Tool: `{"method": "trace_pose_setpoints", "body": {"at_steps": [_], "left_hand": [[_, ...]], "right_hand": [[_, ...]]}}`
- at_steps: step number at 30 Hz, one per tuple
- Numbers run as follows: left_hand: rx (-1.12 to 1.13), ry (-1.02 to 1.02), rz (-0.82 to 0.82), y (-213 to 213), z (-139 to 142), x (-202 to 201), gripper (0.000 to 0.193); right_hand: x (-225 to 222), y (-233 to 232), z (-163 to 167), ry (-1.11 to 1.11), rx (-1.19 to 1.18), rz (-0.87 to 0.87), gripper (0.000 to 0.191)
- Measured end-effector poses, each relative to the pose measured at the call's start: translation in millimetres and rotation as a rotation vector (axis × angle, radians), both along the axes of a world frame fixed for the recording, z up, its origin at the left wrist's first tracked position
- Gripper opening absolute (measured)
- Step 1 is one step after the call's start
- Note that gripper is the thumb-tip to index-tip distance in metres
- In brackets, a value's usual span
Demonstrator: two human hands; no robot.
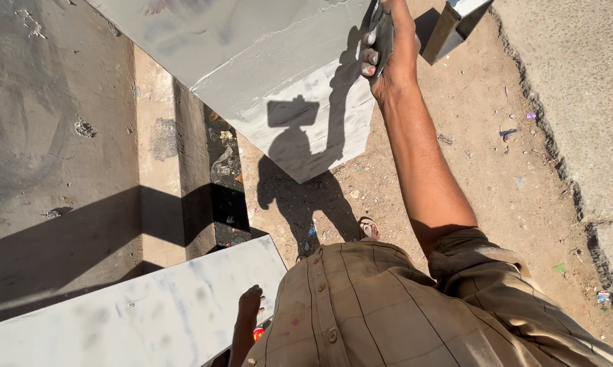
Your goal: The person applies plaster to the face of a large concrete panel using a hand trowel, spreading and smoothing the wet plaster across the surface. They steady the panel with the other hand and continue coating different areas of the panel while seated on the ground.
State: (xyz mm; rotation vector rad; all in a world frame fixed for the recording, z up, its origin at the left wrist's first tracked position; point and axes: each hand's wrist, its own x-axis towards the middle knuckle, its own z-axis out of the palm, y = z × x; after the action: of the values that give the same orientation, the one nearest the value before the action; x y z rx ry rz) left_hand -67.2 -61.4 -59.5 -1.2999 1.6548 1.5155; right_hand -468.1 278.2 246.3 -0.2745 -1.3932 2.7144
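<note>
Grey box edge in right hand

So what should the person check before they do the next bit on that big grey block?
1. Right hand grips the flat tool: ok, fingers wrapped round it.
2. Tool against the grey block: ok, pressed at its edge.
3. Left hand steadying on the white slab: cannot tell, it only rests beside the edge.
4. Footing: not ok, the open trench with rubbish lies close to the sandalled foot.
5. Block's coating even: cannot tell, sunlight and shadow hide it.
</note>
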Motion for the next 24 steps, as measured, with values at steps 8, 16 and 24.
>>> {"method": "trace_pose_setpoints", "body": {"at_steps": [8, 16, 24], "left_hand": [[0.033, -0.060, 0.029, -6.6, 4.7, 28.9, 0.051], [-0.025, 0.025, -0.080, -48.5, 15.7, 39.5, 0.049], [-0.075, 0.231, -0.068, -89.5, 14.0, 16.4, 0.053]], "right_hand": [[63.6, -147.8, -24.2, 0.074, 0.161, 0.071, 0.047], [115.9, -314.3, -91.8, 0.068, 0.492, 0.066, 0.075], [132.5, -334.3, -181.9, -0.020, 0.248, 0.265, 0.071]]}}
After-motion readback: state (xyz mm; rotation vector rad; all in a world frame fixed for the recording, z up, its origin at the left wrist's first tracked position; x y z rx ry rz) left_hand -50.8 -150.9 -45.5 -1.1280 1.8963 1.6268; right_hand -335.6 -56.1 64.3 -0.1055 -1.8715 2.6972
